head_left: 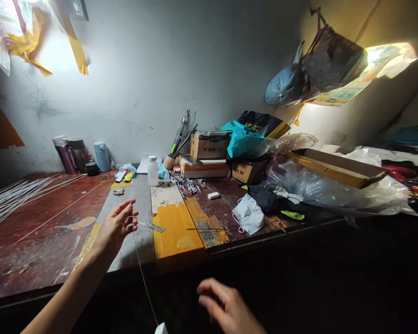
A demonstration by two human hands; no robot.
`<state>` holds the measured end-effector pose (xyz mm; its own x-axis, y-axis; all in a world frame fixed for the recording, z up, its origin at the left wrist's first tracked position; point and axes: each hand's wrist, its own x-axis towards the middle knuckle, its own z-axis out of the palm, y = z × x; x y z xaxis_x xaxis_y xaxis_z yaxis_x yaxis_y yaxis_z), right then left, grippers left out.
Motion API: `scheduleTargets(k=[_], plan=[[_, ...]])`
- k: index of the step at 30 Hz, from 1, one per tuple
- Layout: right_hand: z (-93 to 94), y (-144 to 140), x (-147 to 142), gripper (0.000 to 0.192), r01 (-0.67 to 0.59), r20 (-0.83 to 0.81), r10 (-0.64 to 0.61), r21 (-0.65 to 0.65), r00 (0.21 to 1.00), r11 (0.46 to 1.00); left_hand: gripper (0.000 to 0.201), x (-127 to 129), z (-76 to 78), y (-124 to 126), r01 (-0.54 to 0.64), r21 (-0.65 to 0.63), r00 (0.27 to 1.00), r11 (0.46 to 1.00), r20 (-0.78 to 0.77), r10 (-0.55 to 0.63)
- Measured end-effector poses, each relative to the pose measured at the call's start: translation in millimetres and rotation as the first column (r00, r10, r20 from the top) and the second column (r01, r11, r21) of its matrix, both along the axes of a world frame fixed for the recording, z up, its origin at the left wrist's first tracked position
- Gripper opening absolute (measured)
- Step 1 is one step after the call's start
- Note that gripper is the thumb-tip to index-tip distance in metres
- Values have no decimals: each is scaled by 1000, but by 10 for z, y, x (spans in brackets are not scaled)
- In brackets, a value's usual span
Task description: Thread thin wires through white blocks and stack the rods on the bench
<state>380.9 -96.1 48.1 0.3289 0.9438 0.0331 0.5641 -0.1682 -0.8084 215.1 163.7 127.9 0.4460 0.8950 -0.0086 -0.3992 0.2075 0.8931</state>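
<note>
My left hand (123, 220) is raised over the grey strip of the table, its fingers curled and pinched. From it a thin pale rod (144, 277) runs down past the table's front edge, and a small white block (161, 329) shows at its lower end, cut off by the picture's edge. Just right of those fingers lies a flat metal strip, like a short ruler (152, 226). Lower down, in front of the table, my right hand (228, 304) is slightly blurred, thumb and fingers apart, with nothing visible between them.
Many thin white rods (21, 197) lie on the left. Behind stand a white bottle (153, 171), a blue flask (101, 157) and cardboard boxes (209, 145). A face mask (249, 214), a white block (213, 195) and plastic bags (320, 188) lie rightward.
</note>
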Motion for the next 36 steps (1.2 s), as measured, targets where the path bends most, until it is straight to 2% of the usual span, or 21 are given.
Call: scheduleTargets(k=[1, 3, 5, 6, 10, 13, 16, 20, 23, 25, 30, 36], plan=[[155, 164, 94, 13, 17, 94, -26, 98, 995, 995, 41, -53, -14, -36, -7, 11, 1000, 1000, -23, 7], [441, 573, 274, 15, 13, 293, -73, 203, 953, 979, 49, -146, -57, -90, -21, 34, 996, 999, -82, 24], [637, 1046, 427, 17, -20, 473, -60, 162, 879, 987, 54, -222, -106, -115, -16, 52, 990, 999, -142, 23], [693, 1285, 490, 18, -32, 503, -43, 139, 863, 990, 55, -256, -130, -118, -7, 52, 986, 999, -167, 16], [712, 2062, 648, 14, -71, 562, 43, 27, 826, 997, 56, -375, -228, -107, 15, 15, 969, 1000, -248, -10], [663, 2380, 680, 14, -95, 590, 109, -55, 800, 994, 53, -444, -309, -97, 12, -14, 964, 1000, -267, -15], [646, 2531, 670, 22, -91, 608, 137, -107, 782, 990, 52, -490, -394, -82, 25, -58, 963, 998, -265, -40], [641, 2567, 641, 22, -80, 632, 144, -128, 762, 989, 52, -511, -458, -64, 47, -83, 965, 995, -252, -67], [612, 2517, 648, 48, -75, 651, 118, -94, 750, 993, 51, -505, -454, -62, 53, -97, 966, 994, -246, -76], [585, 2496, 692, 55, -74, 659, 99, -67, 746, 995, 50, -496, -441, -64, 66, -106, 966, 992, -242, -90], [544, 2599, 888, 21, -71, 660, 97, -65, 745, 995, 48, -462, -431, -60, 87, -97, 963, 991, -246, -109], [544, 2763, 970, 23, -186, 634, 238, -149, 736, 971, 47, -433, -453, -36, 131, -75, 957, 989, -250, -146]])
